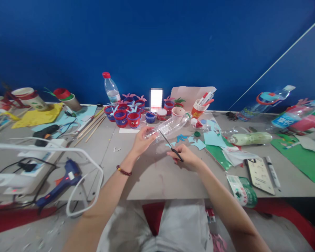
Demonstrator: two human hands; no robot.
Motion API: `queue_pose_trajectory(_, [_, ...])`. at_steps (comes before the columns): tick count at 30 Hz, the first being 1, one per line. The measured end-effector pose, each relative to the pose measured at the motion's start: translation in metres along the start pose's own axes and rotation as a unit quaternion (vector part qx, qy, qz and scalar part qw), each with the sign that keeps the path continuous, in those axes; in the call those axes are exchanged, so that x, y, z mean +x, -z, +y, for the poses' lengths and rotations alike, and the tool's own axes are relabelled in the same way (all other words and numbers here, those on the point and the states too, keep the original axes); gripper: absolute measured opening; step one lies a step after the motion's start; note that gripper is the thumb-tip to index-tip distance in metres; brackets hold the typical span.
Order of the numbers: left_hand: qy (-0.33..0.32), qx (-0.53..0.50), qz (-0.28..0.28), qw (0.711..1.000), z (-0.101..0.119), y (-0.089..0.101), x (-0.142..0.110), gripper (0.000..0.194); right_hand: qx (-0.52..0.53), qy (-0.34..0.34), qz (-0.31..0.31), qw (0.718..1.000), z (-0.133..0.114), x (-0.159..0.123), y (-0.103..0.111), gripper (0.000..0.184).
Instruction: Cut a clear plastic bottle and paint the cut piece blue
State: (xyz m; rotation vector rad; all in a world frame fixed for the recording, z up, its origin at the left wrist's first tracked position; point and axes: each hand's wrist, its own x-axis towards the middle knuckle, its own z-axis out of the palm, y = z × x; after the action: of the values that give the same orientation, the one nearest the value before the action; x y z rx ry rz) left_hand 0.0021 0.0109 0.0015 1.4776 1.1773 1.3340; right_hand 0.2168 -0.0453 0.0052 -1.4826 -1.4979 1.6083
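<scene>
My left hand (144,140) grips a clear plastic bottle (170,126) near its left end. The bottle lies slanted above the table, its neck up to the right. Black-handled scissors (177,154) are in my right hand (186,156), fingers closed around the handles. Their blades point up and left and meet the bottle's lower side; whether they cut into it I cannot tell. Blue paper cutouts (198,143) and a green bottle cap (197,134) lie just right of the bottle.
Painted red and blue cups (120,119) stand behind the bottle, beside a red-capped bottle (111,87). A cup of markers (198,108) is at the back right. A blue glue gun (69,173), white cable and power strip (39,164) lie left. Green paper (300,157) lies right.
</scene>
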Motion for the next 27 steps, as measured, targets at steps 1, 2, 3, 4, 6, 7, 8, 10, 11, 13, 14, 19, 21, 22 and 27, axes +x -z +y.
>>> queue_pose_trajectory(1, [-0.005,0.010,0.004,1.000,0.001,0.000,-0.001,0.035,0.004,0.000,-0.001,1.000,0.000,0.000,0.000,0.055])
queue_pose_trajectory(2, [-0.011,0.020,0.005,1.000,0.002,0.000,-0.002,0.034,0.008,-0.001,-0.002,1.000,-0.001,-0.001,-0.001,0.054])
queue_pose_trajectory(3, [-0.019,0.032,0.005,0.999,0.002,-0.001,-0.003,0.034,0.011,-0.002,-0.001,1.000,-0.001,-0.001,-0.001,0.054])
queue_pose_trajectory(4, [-0.027,0.042,0.003,0.999,0.002,-0.001,-0.004,0.034,0.013,-0.004,0.000,1.000,-0.001,-0.001,-0.001,0.054])
queue_pose_trajectory(6, [-0.037,0.057,-0.001,0.998,0.001,-0.002,-0.005,0.035,0.012,-0.007,0.004,1.000,-0.002,-0.001,-0.001,0.054])
queue_pose_trajectory(7, [-0.039,0.062,-0.001,0.997,0.000,-0.003,-0.005,0.036,0.012,-0.006,0.006,1.000,-0.003,-0.002,-0.002,0.055])
queue_pose_trajectory(8, [-0.040,0.065,0.001,0.997,0.000,-0.003,-0.005,0.037,0.013,-0.004,0.006,1.000,-0.003,-0.002,-0.002,0.055])
queue_pose_trajectory(10, [-0.039,0.071,0.006,0.997,0.000,-0.004,-0.006,0.038,0.014,0.001,0.008,1.000,-0.004,-0.002,-0.002,0.055])
queue_pose_trajectory(11, [-0.039,0.073,0.009,0.996,0.001,-0.004,-0.007,0.038,0.013,0.001,0.009,1.000,-0.005,-0.002,-0.002,0.055])
queue_pose_trajectory(13, [-0.036,0.079,0.017,0.996,0.003,-0.005,-0.008,0.039,0.012,-0.003,0.011,1.000,-0.005,-0.003,-0.002,0.055])
queue_pose_trajectory(14, [-0.036,0.081,0.021,0.996,0.004,-0.005,-0.008,0.039,0.013,-0.006,0.011,1.000,-0.005,-0.003,-0.002,0.055])
queue_pose_trajectory(19, [-0.039,0.080,0.028,0.996,0.006,-0.006,-0.011,0.037,-0.009,-0.008,0.011,1.000,-0.002,0.000,0.000,0.057])
queue_pose_trajectory(21, [-0.037,0.081,0.027,0.996,0.005,-0.006,-0.011,0.037,-0.020,0.003,0.013,1.000,0.001,0.002,0.002,0.058])
queue_pose_trajectory(22, [-0.035,0.081,0.027,0.996,0.005,-0.006,-0.011,0.037,-0.023,0.012,0.012,1.000,0.003,0.003,0.002,0.058])
queue_pose_trajectory(27, [-0.028,0.073,0.033,0.996,0.005,-0.006,-0.010,0.038,-0.031,0.032,0.004,0.999,0.008,0.006,0.003,0.058])
